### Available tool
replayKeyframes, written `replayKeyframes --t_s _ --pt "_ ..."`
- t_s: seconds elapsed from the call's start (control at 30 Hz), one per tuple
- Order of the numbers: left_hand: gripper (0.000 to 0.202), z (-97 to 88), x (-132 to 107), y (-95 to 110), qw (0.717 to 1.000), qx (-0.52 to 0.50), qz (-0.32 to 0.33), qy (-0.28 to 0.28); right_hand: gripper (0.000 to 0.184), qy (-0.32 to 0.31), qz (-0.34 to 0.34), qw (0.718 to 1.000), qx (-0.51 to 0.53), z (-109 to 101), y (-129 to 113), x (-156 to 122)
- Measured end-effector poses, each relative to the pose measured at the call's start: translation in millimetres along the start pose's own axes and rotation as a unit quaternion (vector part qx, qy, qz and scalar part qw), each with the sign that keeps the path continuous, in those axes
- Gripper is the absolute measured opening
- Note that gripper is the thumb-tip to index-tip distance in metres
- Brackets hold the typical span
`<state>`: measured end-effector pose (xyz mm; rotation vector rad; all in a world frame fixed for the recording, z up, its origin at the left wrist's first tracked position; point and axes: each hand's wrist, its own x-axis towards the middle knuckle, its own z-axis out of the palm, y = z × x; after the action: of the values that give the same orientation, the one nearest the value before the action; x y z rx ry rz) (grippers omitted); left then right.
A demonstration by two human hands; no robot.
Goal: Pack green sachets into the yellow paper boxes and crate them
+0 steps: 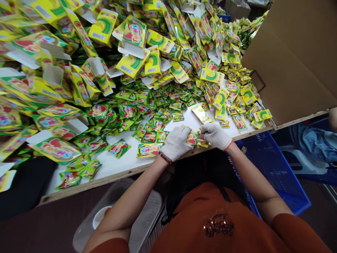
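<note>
Carton (192,138) sits gripped in left hand (177,143) at front edge of bench (110,163); right hand (216,136) beside, grip unclear; slack hold could drop it.

You have two hands: one left hand (176,143) and one right hand (216,136). You wear one bracelet (165,157). You have one tabletop (116,164). Its boxes (103,26) and little packets (119,148) are too many to count, dozens of each. On the right are one brown board (295,52) and one near blue basket (279,175). Near left is one white cup (99,218).
</note>
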<state>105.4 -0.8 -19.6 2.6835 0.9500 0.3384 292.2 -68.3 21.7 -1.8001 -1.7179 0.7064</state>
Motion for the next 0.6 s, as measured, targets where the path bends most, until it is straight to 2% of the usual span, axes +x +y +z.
replayKeyframes --t_s 0.07,0.13,0.2,0.3,0.4,0.6 --pt "0.049 0.8 -1.0 -1.2 1.000 -0.018 0.020 -0.006 0.013 -0.042 -0.014 0.999 -0.003 -2.9 0.4 0.3" --pt "0.048 2.4 -1.4 -0.7 0.999 -0.027 0.027 -0.004 0.014 -0.039 -0.021 0.999 -0.008 -2.8 0.7 1.3" --pt "0.046 3.9 -1.4 0.5 0.999 -0.034 0.020 0.002 0.014 0.000 -0.017 1.000 -0.001 0.7 1.4 1.5" --pt "0.046 3.5 -1.2 0.9 0.999 -0.038 -0.006 0.018 0.006 0.102 0.030 0.993 0.047 7.5 4.5 -2.9" --pt "0.048 0.1 -0.6 1.7 0.999 -0.017 -0.035 0.029 0.020 0.160 0.084 0.980 0.082 10.7 7.2 -11.1" --pt "0.049 -2.5 0.4 10.8 0.999 0.004 -0.043 0.016 0.024 0.107 0.084 0.989 0.059 12.5 -2.6 -16.2"
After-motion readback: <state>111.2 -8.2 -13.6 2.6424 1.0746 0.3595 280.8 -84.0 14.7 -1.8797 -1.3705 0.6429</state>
